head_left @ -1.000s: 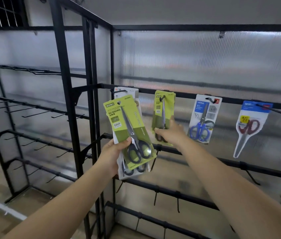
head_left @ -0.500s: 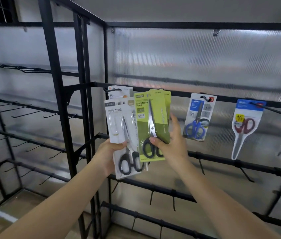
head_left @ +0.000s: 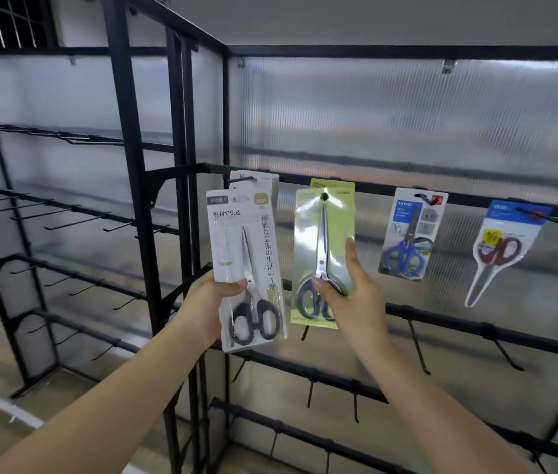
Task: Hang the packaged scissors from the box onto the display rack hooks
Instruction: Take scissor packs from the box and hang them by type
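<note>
Display rack [head_left: 127,200]: black metal frame with rows of hooks, set before ribbed translucent panels.
White pack [head_left: 245,265]: scissors with black handles; its card carries vertical and horizontal Japanese print, too fine to read in full. Long axis upright, blades up, handles down. It is off the hooks, in front of another white pack hanging on the leftmost hook.
Green pack [head_left: 323,254]: scissors with black handles, blades up; its hang hole sits at the hook [head_left: 324,196], in front of a second green card.
Blue pack [head_left: 411,234]: reads "HOME"; blue handles, hanging, slightly tilted.
Red-handled pack [head_left: 501,251]: blue header, yellow sticker, hanging tilted.
Left hand [head_left: 207,302]: thumb and fingers curled round the white pack's lower left edge.
Right hand [head_left: 353,292]: thumb on the green pack's front, fingers behind, pinching it.
</note>
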{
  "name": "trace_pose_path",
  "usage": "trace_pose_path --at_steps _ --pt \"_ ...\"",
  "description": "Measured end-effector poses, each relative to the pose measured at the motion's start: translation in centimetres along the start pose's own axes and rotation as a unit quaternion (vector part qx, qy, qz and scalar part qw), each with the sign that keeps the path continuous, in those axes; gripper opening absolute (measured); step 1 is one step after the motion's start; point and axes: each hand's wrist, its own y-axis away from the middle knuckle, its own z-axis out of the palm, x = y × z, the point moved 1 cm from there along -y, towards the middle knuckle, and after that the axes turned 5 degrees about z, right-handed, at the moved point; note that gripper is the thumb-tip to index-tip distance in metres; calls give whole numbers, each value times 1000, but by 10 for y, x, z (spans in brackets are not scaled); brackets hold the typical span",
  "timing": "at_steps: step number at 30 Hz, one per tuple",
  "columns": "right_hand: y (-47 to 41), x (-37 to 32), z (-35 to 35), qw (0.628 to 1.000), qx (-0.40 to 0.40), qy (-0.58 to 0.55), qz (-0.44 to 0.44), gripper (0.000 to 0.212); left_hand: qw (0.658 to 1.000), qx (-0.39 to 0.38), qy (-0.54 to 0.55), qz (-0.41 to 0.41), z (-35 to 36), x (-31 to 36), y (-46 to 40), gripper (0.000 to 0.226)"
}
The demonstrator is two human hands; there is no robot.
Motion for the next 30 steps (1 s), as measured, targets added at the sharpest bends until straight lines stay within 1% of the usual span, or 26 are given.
trace_pose_path --at_steps 2,3,6,10,12,15,17,18,21,22,24,27,28,29,30 --pt "-6 -3 0 999 -3 -29 16 79 1000 1 -2 -1 -1 0 1 39" --pt "-10 -4 -1 999 -5 -26 22 78 1000 1 -2 -1 0 0 1 39" --pt "-27 -8 -2 998 -17 35 39 78 1000 5 2 -3 1 1 2 40" --pt "-56 -13 -4 988 -93 85 90 89 1000 3 -1 -5 4 2 1 40" --pt "-66 -12 -5 983 -114 97 105 90 1000 6 -7 -4 5 1 1 37" --pt "-67 -10 -7 981 -76 158 83 80 1000 -1 -14 -6 7 -2 2 36" --pt "-55 -9 -5 991 -71 106 46 68 1000 -19 -13 -10 9 -4 3 39" --pt "-47 -9 -5 993 -90 64 44 68 999 -27 -14 -10 12 -6 3 40" --pt "-21 -9 -3 981 -180 -47 64 86 999 -42 -11 -6 29 -10 3 41" --pt "-15 -8 -3 976 -196 -74 62 92 999 -47 -10 -2 37 -12 4 42" --pt "-7 -5 -5 978 -180 -96 40 95 998 -59 -10 10 53 -16 5 41" --pt "-2 4 -19 986 -113 -120 24 94 995 -88 -10 38 80 -22 6 35" --pt "-1 8 -27 989 -91 -119 21 96 993 -100 -35 57 89 -24 7 32" --pt "0 13 -36 991 -69 -112 18 98 986 -110 -91 86 98 -26 7 28" --pt "1 18 -45 994 -50 -100 20 100 971 -126 -165 122 107 -29 6 24"
